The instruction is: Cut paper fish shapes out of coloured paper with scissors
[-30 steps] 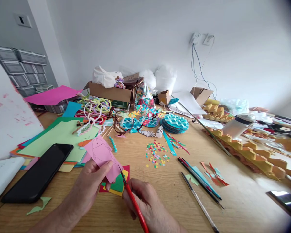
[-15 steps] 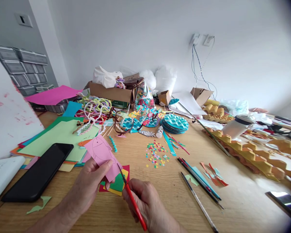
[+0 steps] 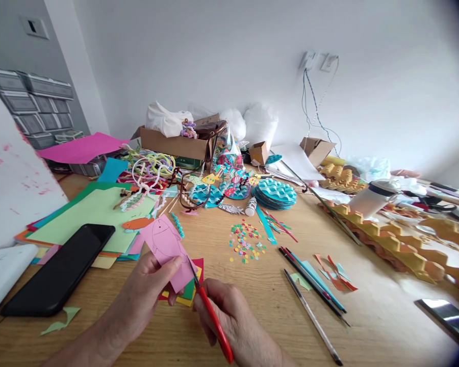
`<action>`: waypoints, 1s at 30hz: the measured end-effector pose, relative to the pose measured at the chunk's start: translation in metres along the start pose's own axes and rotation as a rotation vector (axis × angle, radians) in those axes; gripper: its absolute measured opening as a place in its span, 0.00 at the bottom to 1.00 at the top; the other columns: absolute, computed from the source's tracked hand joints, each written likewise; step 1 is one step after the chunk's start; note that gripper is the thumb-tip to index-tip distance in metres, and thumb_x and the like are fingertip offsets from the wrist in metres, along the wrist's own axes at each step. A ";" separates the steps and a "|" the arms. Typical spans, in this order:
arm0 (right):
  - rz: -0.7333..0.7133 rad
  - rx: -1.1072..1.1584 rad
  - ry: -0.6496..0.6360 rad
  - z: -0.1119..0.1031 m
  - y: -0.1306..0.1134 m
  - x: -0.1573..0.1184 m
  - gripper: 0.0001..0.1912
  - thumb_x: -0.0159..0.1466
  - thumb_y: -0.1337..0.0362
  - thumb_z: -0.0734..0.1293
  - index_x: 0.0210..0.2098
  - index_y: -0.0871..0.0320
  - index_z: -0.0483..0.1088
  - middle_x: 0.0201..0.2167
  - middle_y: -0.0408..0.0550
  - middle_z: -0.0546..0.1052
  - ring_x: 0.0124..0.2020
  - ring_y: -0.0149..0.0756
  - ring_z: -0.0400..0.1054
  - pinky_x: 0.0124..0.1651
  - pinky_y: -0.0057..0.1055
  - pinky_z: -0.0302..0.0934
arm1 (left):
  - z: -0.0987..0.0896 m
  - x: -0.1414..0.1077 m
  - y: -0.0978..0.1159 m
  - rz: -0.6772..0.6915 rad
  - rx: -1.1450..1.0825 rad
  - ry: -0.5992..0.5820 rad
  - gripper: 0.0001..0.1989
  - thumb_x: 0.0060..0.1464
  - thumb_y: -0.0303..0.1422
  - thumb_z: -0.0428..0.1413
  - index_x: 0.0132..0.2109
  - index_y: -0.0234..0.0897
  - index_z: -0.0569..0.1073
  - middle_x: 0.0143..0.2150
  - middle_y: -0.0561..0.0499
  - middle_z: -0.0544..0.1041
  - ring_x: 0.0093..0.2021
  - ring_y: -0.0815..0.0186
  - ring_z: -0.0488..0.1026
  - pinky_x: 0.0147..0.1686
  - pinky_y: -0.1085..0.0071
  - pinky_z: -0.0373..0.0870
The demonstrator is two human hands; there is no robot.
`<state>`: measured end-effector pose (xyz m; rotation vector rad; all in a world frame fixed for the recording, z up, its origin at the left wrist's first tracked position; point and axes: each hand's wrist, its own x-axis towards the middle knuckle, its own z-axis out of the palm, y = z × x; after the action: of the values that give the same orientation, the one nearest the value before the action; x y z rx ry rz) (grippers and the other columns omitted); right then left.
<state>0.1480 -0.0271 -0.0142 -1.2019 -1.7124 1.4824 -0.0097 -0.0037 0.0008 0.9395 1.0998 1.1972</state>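
1. Pink paper [image 3: 156, 245], a small sheet, is held up in front of the wooden tabletop [image 3: 210, 242], between seven and eight o'clock from the centre of the view.
2. It looks light, thin and bendable, likely to crease or tear if squeezed or twisted. The surface seems matt, so probably not slippery. The plain margin around the drawing appears the best place to pinch it, thumb flat on top and fingers supporting underneath.
3. The left hand [image 3: 151, 288] is closed in a pinch on the sheet's lower part, at six o'clock: thumb across the face, other fingers behind.
4. The right hand [image 3: 227, 313], at six o'clock in the view, is curled around red-handled scissors [image 3: 215, 322]. They point towards eleven o'clock, blades meeting the sheet's edge at four o'clock. How wide the blades stand cannot be told.
5. A thin dark line draws a fish outline [image 3: 164, 235] on the pink: head and small dark eye towards ten o'clock, tail towards four, near the thumb and blades.
6. An orange paper fish [image 3: 135, 224] lies at ten o'clock from the sheet.
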 end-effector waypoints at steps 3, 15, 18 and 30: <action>-0.003 -0.008 0.004 0.000 0.001 0.000 0.20 0.64 0.50 0.58 0.24 0.59 0.60 0.16 0.37 0.55 0.19 0.24 0.48 0.20 0.23 0.42 | 0.001 0.000 0.002 -0.005 0.004 0.001 0.12 0.41 0.37 0.60 0.19 0.37 0.68 0.14 0.58 0.68 0.15 0.72 0.61 0.12 0.79 0.58; -0.010 -0.065 0.012 -0.001 0.001 0.000 0.23 0.65 0.47 0.57 0.23 0.59 0.59 0.17 0.37 0.53 0.20 0.24 0.45 0.21 0.23 0.40 | 0.002 -0.001 0.005 -0.034 -0.022 0.021 0.10 0.39 0.35 0.60 0.20 0.37 0.68 0.14 0.59 0.67 0.16 0.72 0.62 0.12 0.79 0.57; -0.006 -0.065 -0.001 -0.002 0.000 0.000 0.24 0.64 0.47 0.57 0.23 0.59 0.59 0.16 0.37 0.53 0.20 0.24 0.45 0.21 0.24 0.40 | 0.001 -0.001 0.004 -0.040 -0.031 -0.001 0.10 0.41 0.36 0.59 0.20 0.38 0.67 0.14 0.59 0.68 0.16 0.71 0.63 0.13 0.79 0.58; 0.001 -0.106 0.001 -0.002 0.000 0.000 0.22 0.65 0.51 0.58 0.22 0.59 0.58 0.15 0.37 0.56 0.19 0.24 0.48 0.21 0.23 0.42 | -0.002 0.000 0.002 -0.045 -0.038 -0.031 0.11 0.42 0.37 0.59 0.21 0.37 0.68 0.14 0.58 0.68 0.16 0.72 0.63 0.13 0.79 0.58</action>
<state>0.1497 -0.0264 -0.0140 -1.2582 -1.8094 1.4062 -0.0123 -0.0030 0.0023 0.8964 1.0649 1.1594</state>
